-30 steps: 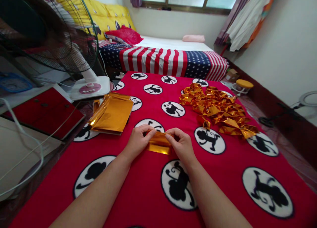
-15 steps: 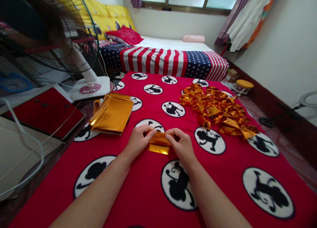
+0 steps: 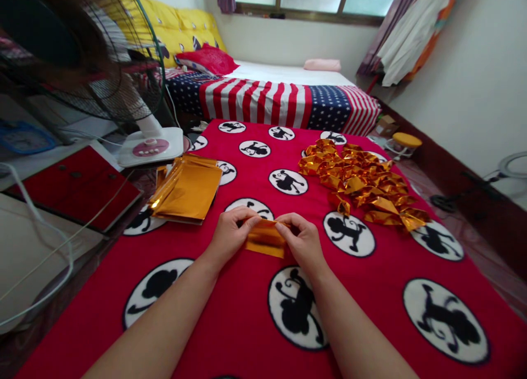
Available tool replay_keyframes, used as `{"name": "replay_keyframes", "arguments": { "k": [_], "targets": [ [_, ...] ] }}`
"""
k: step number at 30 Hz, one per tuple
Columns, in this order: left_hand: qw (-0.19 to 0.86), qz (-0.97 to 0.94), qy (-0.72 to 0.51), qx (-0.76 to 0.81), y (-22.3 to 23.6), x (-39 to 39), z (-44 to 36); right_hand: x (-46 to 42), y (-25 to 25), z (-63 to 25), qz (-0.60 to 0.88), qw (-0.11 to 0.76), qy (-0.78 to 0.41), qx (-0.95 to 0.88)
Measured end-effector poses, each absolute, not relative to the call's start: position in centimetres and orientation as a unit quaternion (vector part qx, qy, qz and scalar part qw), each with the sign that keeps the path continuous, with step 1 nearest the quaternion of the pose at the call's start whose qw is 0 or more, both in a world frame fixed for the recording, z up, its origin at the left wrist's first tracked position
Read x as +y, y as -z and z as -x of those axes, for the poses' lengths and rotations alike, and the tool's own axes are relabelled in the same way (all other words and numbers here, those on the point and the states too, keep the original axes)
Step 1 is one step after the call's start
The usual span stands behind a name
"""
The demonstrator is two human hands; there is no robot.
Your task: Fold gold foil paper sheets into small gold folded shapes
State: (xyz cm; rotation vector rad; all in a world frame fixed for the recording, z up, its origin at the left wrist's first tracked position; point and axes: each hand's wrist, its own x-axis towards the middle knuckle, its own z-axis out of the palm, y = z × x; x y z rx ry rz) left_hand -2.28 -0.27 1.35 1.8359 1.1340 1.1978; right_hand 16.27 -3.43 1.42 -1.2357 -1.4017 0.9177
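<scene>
A small sheet of gold foil paper (image 3: 265,239) is stretched between my two hands, its upper edge bent over or rolled. My left hand (image 3: 235,230) pinches its left end, thumb on top. At the other end, the thumb and fingers of my right hand (image 3: 301,236) are closed on it. The fingertips behind the paper are hidden. To the left lies a stack of gold foil sheets (image 3: 191,189). A heap of folded gold foil pieces (image 3: 358,181) covers the cloth on the right.
A red cloth (image 3: 230,307) with monkey prints covers the table. An electric fan (image 3: 150,145) stands at the left, beside a red panel (image 3: 82,181) and a white cable (image 3: 61,263). Behind are a bed (image 3: 263,101) and, at right, a yellow stool (image 3: 407,140).
My hands stay in the same place with the same pinch. The lower part of the foil paper has tilted slightly and its bright reflection has dulled.
</scene>
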Motion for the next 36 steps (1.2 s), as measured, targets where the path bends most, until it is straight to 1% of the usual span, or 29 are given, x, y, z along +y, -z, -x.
{"name": "replay_keyframes", "arguments": {
  "k": [4, 9, 15, 18, 23, 30, 36],
  "targets": [
    [0.323, -0.696, -0.49, 0.413, -1.5, -0.4, 2.3, -3.6, -1.6, -16.2, 0.502, 0.517, -0.397, -0.569],
    [0.299, -0.694, -0.525, 0.393, -1.9, -0.7, 2.2, -3.5, -1.5, -16.0, 0.467, 0.569, -0.451, -0.504],
    [0.27, -0.699, -0.538, 0.386, -2.3, -1.2, 2.3, -3.2, -1.2, -16.2, 0.482, 0.536, -0.479, -0.5],
    [0.265, -0.704, -0.528, 0.393, -2.6, -1.4, 2.2, -3.2, -1.2, -16.3, 0.484, 0.542, -0.474, -0.497],
    [0.287, -0.706, -0.518, 0.389, -2.8, -1.4, 2.0, -3.2, -1.3, -16.4, 0.489, 0.556, -0.465, -0.486],
    [0.367, -0.687, -0.504, 0.374, -2.1, -1.1, 1.9, -3.2, -1.4, -16.4, 0.482, 0.567, -0.463, -0.481],
    [0.373, -0.679, -0.507, 0.378, -2.1, -1.1, 1.9, -3.3, -1.6, -16.3, 0.49, 0.558, -0.462, -0.485]
  ]
}}
